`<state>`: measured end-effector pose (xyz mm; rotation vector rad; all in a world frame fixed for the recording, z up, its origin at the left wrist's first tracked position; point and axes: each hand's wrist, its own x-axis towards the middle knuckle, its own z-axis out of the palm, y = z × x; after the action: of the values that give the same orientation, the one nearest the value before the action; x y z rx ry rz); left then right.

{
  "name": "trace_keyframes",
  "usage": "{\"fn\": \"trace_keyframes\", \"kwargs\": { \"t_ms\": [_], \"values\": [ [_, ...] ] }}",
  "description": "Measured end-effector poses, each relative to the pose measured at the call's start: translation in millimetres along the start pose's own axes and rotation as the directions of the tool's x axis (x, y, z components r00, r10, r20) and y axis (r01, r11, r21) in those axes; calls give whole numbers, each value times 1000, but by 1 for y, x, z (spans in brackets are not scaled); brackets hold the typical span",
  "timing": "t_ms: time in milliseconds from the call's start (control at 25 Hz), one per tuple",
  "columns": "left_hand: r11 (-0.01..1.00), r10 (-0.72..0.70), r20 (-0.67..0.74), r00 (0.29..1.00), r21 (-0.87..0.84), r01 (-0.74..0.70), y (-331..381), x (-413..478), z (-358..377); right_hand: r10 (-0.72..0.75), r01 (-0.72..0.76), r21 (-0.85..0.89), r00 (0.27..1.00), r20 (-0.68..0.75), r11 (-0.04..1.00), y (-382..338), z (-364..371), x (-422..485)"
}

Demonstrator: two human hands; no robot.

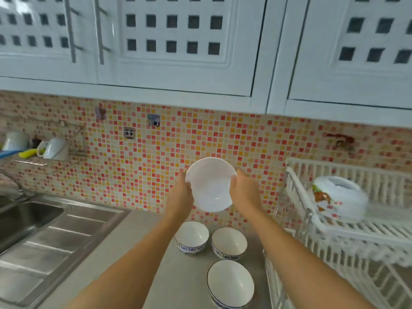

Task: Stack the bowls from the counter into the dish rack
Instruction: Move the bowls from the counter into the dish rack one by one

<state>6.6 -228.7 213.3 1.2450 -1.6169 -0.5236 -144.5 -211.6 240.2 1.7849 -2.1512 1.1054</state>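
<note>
At lower centre, three patterned bowls wait on the counter. Above them, left hand and right hand clamp a white bowl mid-carry. Next: swing it right into the dish rack, beside an upturned bowl.

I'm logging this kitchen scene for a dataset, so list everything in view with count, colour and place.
Plain bowl: 1, white, held up in front of the tiled wall.
Patterned bowls: 3, white with blue-patterned outsides, on the counter below the hands.
Dish rack: 1, white, right side.
Upturned dish: 1, white with floral print, on the rack's upper shelf.
Sink: 1, steel, left.
Wall shelf: 1, metal, far left, holding blurred white items.
Cabinets: white, overhead.
Left hand: gripping the plain bowl's left rim.
Right hand: gripping its right rim.
</note>
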Motion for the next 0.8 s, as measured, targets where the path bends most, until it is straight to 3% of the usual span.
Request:
{"fn": "trace_keyframes", "kwargs": {
  "t_ms": [160,280,440,600,720,800],
  "values": [
    [938,248,28,968,-258,-232,63,-5,15,-96,99,15,988,-118,995,20,-87,-3],
    [849,312,99,945,-475,-231,116,-15,33,-186,203,74,964,-191,976,64,-141,-10],
    [857,397,228,889,-438,-271,186,-32,74,-239,270,116,944,-227,956,145,-195,-12],
    [874,422,386,820,-412,-256,212,-41,118,-337,366,328,931,-143,871,199,-221,-14],
    [850,457,460,761,-477,-223,214,-42,143,-245,230,519,969,-41,823,224,-240,-12],
    [842,486,476,733,-480,-246,210,-40,155,-262,169,549,960,95,819,242,-249,-11]
  ]
}}
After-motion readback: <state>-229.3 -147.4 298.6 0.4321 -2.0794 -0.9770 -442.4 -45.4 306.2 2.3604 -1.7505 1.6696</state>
